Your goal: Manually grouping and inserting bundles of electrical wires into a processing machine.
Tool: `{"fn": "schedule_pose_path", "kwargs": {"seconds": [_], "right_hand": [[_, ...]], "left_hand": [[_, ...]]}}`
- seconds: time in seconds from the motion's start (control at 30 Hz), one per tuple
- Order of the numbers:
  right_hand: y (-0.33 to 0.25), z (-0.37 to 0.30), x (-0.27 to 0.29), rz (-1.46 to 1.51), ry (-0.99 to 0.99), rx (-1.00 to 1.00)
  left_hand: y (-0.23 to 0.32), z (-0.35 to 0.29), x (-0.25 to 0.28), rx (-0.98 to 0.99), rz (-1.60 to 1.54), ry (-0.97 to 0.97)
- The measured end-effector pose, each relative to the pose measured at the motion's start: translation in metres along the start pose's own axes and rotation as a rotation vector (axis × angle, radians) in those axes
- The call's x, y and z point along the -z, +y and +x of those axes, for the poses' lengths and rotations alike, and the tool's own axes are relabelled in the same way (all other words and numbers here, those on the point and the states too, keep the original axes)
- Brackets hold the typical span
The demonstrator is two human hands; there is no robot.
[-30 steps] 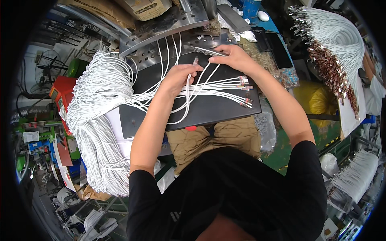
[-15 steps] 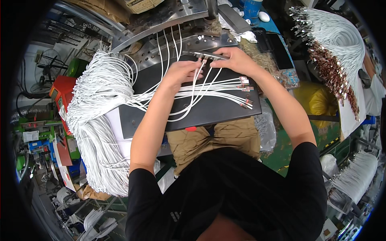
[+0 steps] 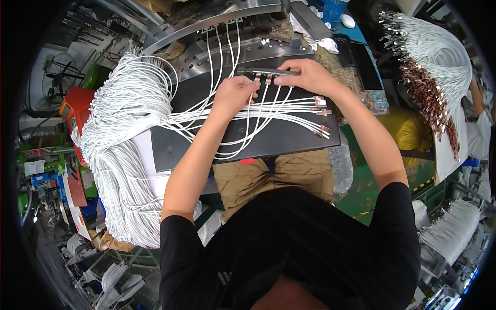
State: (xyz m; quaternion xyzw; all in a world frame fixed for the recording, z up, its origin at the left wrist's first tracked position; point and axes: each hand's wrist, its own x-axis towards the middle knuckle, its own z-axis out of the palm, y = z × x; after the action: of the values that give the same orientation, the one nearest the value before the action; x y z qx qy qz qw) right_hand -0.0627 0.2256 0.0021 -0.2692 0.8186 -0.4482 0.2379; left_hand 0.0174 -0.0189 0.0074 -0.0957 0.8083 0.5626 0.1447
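A dark narrow metal bar [image 3: 264,71] is held level above the black board [image 3: 196,150]. My right hand [image 3: 310,77] grips its right end between thumb and fingers. My left hand [image 3: 236,94] pinches the plug end of a white cable [image 3: 250,116] against the bar's left part. Beside that, another cable's small metal plug [image 3: 268,80] sits at the bar's near edge. Two further cables run up to the bar beneath my right fingers, their ends hidden. More white cables [image 3: 289,108] lie across the board, their plugs [image 3: 321,103] toward its right side.
Left of the board lies a large bundle of white cables [image 3: 129,98]. Behind stands a perforated metal frame [image 3: 206,23] with several cables hanging from it. A blue container [image 3: 335,11] and a dark flat tray [image 3: 364,64] are at the back right. Another cable bundle [image 3: 439,57] lies far right.
My left hand has brought another cable's plug up to the bar's left part. The neighbouring plug, earlier near my left fingers, now shows free of them at the bar. The whole view has shifted slightly.
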Motion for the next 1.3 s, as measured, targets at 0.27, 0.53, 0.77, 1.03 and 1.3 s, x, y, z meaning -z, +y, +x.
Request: {"fn": "schedule_pose_path", "kwargs": {"seconds": [0.27, 0.53, 0.77, 1.03, 1.3], "right_hand": [[-0.010, 0.101, 0.001, -0.533, 0.775, 0.644], [-0.006, 0.242, 0.035, -0.764, 0.694, 0.400], [-0.014, 0.237, 0.035, -0.620, 0.824, 0.543], [-0.050, 0.127, -0.006, -0.418, 0.441, 0.222], [-0.009, 0.004, 0.013, -0.551, 0.364, 0.331]], "left_hand": [[0.005, 0.034, 0.053, -0.068, -0.365, 0.305], [0.017, 0.018, 0.039, -0.035, -0.313, 0.072], [0.067, -0.077, 0.100, -0.434, 0.008, 0.213], [-0.009, -0.153, 0.266, 0.311, 1.046, 1.233], [-0.020, -0.107, -0.030, -0.960, 0.801, 0.320]]}}
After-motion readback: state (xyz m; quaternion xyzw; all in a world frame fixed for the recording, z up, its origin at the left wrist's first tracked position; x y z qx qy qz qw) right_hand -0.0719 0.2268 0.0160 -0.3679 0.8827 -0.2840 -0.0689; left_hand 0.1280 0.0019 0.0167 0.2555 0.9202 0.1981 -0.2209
